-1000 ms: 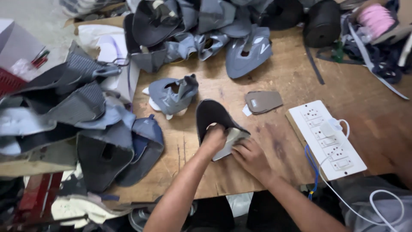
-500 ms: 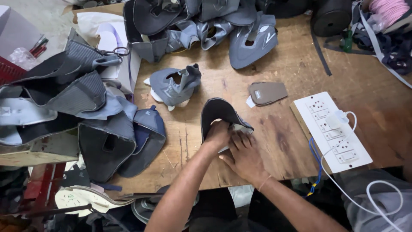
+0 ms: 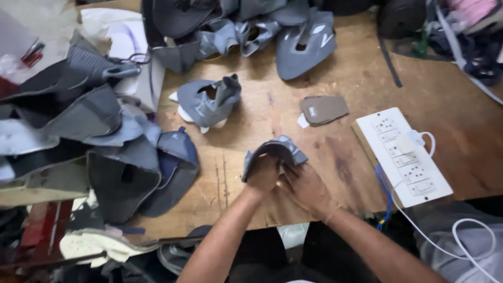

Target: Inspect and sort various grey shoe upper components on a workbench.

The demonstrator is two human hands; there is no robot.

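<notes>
Both my hands hold a grey shoe upper (image 3: 276, 149) just above the wooden table (image 3: 361, 78) near its front edge. My left hand (image 3: 263, 175) grips its left side with the fingers tucked inside. My right hand (image 3: 304, 186) clasps it from the right and below. The upper is folded and curved, its dark lining mostly hidden. Another grey shoe upper (image 3: 208, 102) stands on the table behind it. A small grey-brown tongue piece (image 3: 324, 109) lies to the right.
A heap of grey and dark shoe uppers (image 3: 105, 141) covers the left side. More grey uppers (image 3: 246, 29) lie along the far edge. A white power strip (image 3: 403, 157) with a blue cable and white cord sits at the right.
The upper lay flat with its black lining up; now my hands have lifted and folded it so its grey outside shows. The view has shifted slightly.
</notes>
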